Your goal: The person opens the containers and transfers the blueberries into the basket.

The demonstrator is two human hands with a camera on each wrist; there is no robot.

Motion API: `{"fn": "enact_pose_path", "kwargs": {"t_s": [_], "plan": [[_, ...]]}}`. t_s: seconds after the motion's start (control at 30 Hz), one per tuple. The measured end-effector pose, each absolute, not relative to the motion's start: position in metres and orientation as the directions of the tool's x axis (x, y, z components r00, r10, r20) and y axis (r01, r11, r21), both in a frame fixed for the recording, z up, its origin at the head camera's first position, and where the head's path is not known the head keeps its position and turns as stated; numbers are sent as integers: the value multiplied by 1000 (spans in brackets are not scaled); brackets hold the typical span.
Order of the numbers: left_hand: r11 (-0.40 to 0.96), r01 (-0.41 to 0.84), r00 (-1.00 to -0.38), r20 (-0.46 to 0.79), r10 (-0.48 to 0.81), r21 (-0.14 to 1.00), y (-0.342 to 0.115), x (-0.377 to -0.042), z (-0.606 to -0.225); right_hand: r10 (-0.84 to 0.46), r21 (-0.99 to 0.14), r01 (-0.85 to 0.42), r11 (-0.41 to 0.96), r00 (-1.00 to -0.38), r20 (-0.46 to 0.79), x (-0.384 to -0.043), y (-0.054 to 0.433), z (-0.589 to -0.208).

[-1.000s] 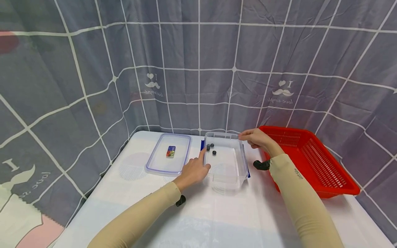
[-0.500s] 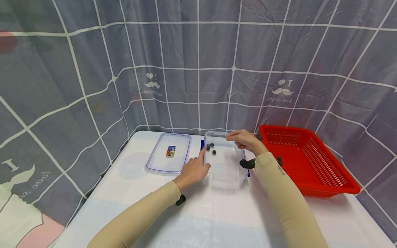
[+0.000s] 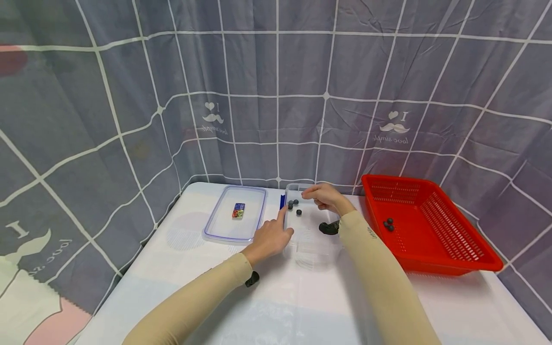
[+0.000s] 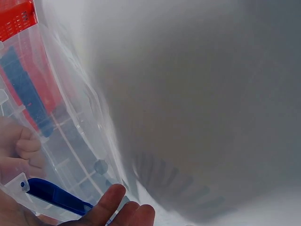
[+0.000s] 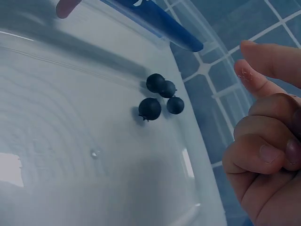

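We are seeing the left hand [image 3: 270, 235] touching the clear box [image 3: 311, 235], extended and ungripping; the right hand [image 3: 327, 197] hovering, its pinch parted and empty; four blueberries [image 5: 166, 89] lying inside.

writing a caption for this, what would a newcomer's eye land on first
Probably the bright red basket on the right of the table, with a few dark berries inside. Next, perhaps the clear container in the middle, with four berries in its far corner.
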State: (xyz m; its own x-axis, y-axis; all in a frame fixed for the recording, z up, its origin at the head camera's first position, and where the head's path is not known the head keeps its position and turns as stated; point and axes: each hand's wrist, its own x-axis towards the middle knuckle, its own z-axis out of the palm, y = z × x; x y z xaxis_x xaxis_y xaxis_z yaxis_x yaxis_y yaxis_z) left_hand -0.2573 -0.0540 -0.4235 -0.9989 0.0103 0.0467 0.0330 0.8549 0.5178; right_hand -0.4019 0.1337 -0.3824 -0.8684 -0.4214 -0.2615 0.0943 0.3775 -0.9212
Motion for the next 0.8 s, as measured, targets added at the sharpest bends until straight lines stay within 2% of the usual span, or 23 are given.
{"fn": "enact_pose_path", "kwargs": {"t_s": [0.37,0.8], "plan": [[853,33,-999,33,19,521,-54,-258,-425,-410,-910,160,381,-853,-322,-410,123,-402],[850,28,-999,34,12,526,-54,-257,-423,-242,-842,257,474,-881,-406,-415,113,-424]]}}
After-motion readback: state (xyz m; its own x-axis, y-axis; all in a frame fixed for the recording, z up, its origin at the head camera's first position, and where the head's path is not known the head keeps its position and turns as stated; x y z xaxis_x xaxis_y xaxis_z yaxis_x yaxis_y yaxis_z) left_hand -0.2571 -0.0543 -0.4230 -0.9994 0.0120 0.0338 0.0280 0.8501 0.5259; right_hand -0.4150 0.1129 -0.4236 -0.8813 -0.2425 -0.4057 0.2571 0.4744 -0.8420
